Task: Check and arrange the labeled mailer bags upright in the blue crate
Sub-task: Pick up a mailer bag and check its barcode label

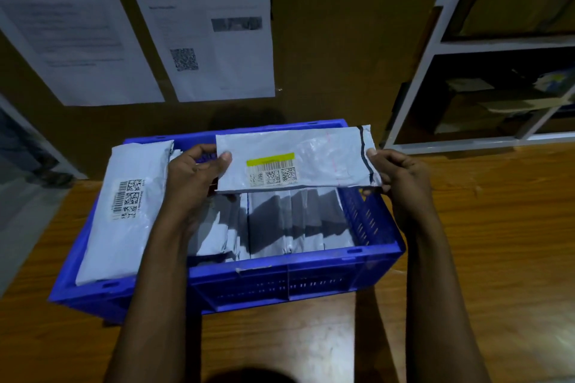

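Seen from a head-worn camera looking down, a person's two bare forearms reach forward over a blue slatted plastic crate [311,277] that sits on a brown wood-grain surface [485,242]. Both hands hold one flat white plastic mailer bag [314,149] horizontally above the crate's far side, its face turned toward the camera. The left hand [193,177] is closed on the bag's left end, thumb on the front and fingers curled behind; the right hand [401,179] pinches the right end, beside a dark sealing strip that runs down that edge. On the bag's front is a white barcode label with a yellow band along its top [271,168] (the printed codes are too blurred to read). Below the held bag, inside the crate, a row of white and grey mailer bags [289,224] stands on edge, packed side by side from the middle to the right wall. A larger white mailer bag with a barcode label [124,205] lies flat and tilted over the crate's left end, resting on the rim. Behind the crate rises a brown cardboard-coloured wall carrying two white printed paper sheets [199,25], one showing a square code. At the upper right stands a white-framed shelf unit [432,50] with dim, unclear items inside.
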A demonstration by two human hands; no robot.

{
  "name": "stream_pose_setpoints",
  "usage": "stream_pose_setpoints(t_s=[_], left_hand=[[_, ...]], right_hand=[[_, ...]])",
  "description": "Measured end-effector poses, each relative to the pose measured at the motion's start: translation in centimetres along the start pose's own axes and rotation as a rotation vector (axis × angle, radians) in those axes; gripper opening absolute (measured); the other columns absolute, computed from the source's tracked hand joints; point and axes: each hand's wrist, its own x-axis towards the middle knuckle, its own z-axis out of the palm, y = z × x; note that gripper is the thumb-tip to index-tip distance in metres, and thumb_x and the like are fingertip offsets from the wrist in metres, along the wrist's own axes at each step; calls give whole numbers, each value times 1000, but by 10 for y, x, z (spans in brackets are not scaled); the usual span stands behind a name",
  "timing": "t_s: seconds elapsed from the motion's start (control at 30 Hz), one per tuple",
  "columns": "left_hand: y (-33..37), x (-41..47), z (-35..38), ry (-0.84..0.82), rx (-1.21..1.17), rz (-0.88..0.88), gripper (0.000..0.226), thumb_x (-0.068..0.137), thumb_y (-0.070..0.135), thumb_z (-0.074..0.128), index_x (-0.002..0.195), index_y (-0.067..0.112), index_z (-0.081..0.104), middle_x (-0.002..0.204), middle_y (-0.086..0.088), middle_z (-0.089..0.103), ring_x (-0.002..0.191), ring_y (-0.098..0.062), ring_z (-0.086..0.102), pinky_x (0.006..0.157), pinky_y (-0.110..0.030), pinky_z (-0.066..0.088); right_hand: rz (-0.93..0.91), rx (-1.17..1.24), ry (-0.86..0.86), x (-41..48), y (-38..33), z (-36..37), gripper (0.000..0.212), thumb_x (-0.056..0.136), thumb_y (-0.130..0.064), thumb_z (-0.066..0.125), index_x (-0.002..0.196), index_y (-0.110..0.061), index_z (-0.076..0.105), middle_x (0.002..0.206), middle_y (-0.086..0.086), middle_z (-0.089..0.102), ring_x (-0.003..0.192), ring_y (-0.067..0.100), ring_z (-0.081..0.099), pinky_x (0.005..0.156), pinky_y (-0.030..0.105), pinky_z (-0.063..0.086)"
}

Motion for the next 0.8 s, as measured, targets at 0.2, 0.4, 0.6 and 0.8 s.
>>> stream_pose_setpoints(t_s=[0.2, 0.4, 0.6, 0.8], left_hand=[[17, 1, 1, 2, 692, 337, 49, 87, 42, 77, 130, 30, 58, 121, 5, 62, 110, -8, 57, 89, -27, 46], [56, -11, 57, -529, 488, 118, 27, 93, 42, 69, 109, 20, 75, 101, 6, 77, 94, -8, 72, 82, -33, 59], [45, -15, 81, -687, 278, -167, 25, 90, 25, 75, 105, 5, 76, 95, -14, 79, 82, -28, 77, 72, -36, 62], [30, -9, 83, -422, 94, -148, 27, 91, 23, 75, 109, 4, 74, 94, -14, 79, 80, -27, 77, 71, -36, 62]], right_hand=[[-30, -126, -21, 6, -13, -7, 18, 98, -24, 68, 94, -8, 75, 83, 6, 77, 64, 18, 67, 50, 28, 53], [-61, -302, -126, 19, -27, 5, 27, 102, -22, 63, 84, -7, 76, 57, 3, 62, 46, 12, 50, 44, 26, 40], [-60, -234, -144, 24, -42, 16, 33, 104, -33, 60, 97, -7, 79, 59, 0, 60, 47, 9, 48, 47, 20, 38], [162, -87, -239, 0, -37, 24, 36, 99, -47, 61, 107, -14, 72, 68, 1, 71, 55, 20, 64, 50, 27, 54]])
